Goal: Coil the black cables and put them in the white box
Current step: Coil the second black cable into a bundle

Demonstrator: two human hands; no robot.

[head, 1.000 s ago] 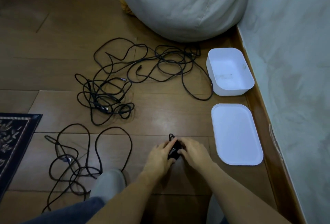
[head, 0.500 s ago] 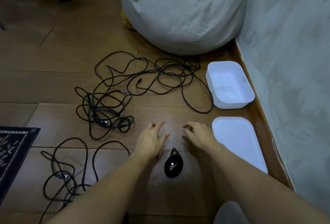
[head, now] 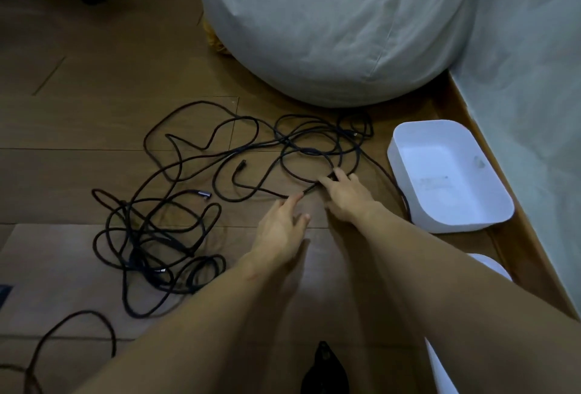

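I'm getting a dim, warm-toned frame: the upper left falls almost black, and the white box (head: 452,173) at right catches the most light. Shadows are soft, the lower frame is slightly blurred, and the edges bend.

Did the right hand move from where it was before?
Yes. The right hand went forward, from beside the lid to beside the white box, onto a loose cable.

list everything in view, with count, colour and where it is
loose cables: several, black, tangled on the floor, left and centre
coiled cable: one, black, bottom edge between the arms
box: one, white, open, right, by the wall
lid: one, white, nearer than the box, mostly behind the right arm
beanbag: one, grey, top
left hand: fingers straight, beside a cable
right hand: fingers at a cable loop, grip unclear
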